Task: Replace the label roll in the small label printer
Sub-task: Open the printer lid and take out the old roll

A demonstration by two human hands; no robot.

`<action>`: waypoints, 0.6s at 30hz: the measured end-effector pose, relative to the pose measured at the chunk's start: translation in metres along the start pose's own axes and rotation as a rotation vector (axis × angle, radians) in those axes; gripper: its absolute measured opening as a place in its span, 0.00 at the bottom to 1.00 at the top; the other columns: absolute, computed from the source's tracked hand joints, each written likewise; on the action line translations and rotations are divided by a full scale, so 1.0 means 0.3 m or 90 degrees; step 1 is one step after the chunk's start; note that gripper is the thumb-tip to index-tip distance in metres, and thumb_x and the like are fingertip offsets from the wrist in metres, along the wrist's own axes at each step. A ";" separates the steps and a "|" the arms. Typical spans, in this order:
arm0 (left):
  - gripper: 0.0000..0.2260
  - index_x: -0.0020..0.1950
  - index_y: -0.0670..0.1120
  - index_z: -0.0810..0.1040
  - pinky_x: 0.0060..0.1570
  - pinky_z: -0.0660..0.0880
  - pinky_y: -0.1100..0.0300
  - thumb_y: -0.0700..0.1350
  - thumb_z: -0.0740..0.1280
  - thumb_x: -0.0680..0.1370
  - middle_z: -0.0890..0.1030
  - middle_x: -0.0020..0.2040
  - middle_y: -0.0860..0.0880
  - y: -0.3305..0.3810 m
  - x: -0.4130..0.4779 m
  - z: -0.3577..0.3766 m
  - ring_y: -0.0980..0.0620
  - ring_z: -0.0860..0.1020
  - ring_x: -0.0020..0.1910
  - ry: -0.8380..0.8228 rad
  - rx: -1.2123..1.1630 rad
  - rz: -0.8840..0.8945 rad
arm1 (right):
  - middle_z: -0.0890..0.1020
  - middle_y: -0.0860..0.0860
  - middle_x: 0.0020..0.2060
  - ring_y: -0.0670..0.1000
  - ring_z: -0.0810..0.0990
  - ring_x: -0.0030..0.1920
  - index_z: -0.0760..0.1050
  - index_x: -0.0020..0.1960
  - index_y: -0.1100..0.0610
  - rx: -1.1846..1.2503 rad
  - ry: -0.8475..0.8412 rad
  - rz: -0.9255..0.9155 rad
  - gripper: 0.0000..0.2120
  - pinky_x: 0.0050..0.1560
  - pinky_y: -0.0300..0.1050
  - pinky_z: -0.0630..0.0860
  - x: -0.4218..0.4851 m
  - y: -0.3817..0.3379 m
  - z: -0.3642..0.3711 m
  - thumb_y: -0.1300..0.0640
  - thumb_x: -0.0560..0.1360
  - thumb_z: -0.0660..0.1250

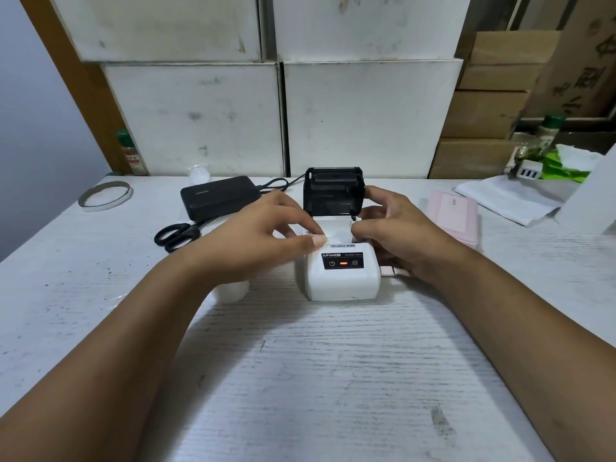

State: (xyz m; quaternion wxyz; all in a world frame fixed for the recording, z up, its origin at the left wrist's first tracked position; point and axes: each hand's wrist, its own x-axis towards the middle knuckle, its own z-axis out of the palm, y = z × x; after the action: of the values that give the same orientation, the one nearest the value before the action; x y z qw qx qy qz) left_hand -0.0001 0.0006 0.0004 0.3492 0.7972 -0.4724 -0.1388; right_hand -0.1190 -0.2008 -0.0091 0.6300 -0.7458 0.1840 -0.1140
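Note:
A small white label printer [343, 278] stands mid-table, its black lid [333, 191] flipped up and back. A red light glows on its front panel. A white label roll [336, 228] lies in the open bay, its loose end drawn forward over the front edge. My left hand [263, 238] pinches the left side of that paper end between thumb and forefinger. My right hand [396, 235] pinches the right side, with fingers along the printer's flank. A white cylinder, possibly another roll [233, 290], lies partly hidden under my left wrist.
Black scissors [178, 235] and a black power brick [216, 198] with its cable lie to the left. A tape ring [105, 195] sits far left. A pink device [456, 221] is at right, white paper [510, 198] beyond. White boxes [283, 111] wall the back.

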 end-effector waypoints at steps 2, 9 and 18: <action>0.07 0.55 0.61 0.88 0.63 0.78 0.58 0.59 0.73 0.80 0.77 0.62 0.56 0.000 0.000 0.000 0.60 0.83 0.56 0.000 0.005 0.003 | 0.76 0.59 0.43 0.49 0.73 0.26 0.82 0.64 0.51 0.002 0.000 0.002 0.27 0.25 0.36 0.71 -0.003 -0.001 0.002 0.75 0.75 0.63; 0.09 0.56 0.59 0.87 0.49 0.73 0.62 0.59 0.71 0.80 0.78 0.54 0.59 0.024 0.007 0.019 0.57 0.78 0.45 0.095 0.120 0.056 | 0.76 0.59 0.42 0.48 0.74 0.26 0.82 0.64 0.52 -0.019 0.004 -0.010 0.25 0.24 0.36 0.71 -0.007 -0.006 0.003 0.74 0.76 0.63; 0.11 0.62 0.62 0.84 0.57 0.78 0.55 0.58 0.69 0.81 0.85 0.55 0.62 0.204 0.077 -0.013 0.57 0.81 0.56 0.027 0.387 -0.001 | 0.74 0.55 0.39 0.49 0.73 0.27 0.83 0.62 0.49 -0.040 0.015 -0.028 0.25 0.28 0.41 0.73 -0.011 -0.027 -0.019 0.72 0.75 0.64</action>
State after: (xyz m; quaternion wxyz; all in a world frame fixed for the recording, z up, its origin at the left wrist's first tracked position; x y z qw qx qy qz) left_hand -0.0264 -0.0362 0.0479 0.1046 0.8685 -0.4839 0.0254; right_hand -0.1231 -0.2035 0.0000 0.6017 -0.7675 0.1785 -0.1304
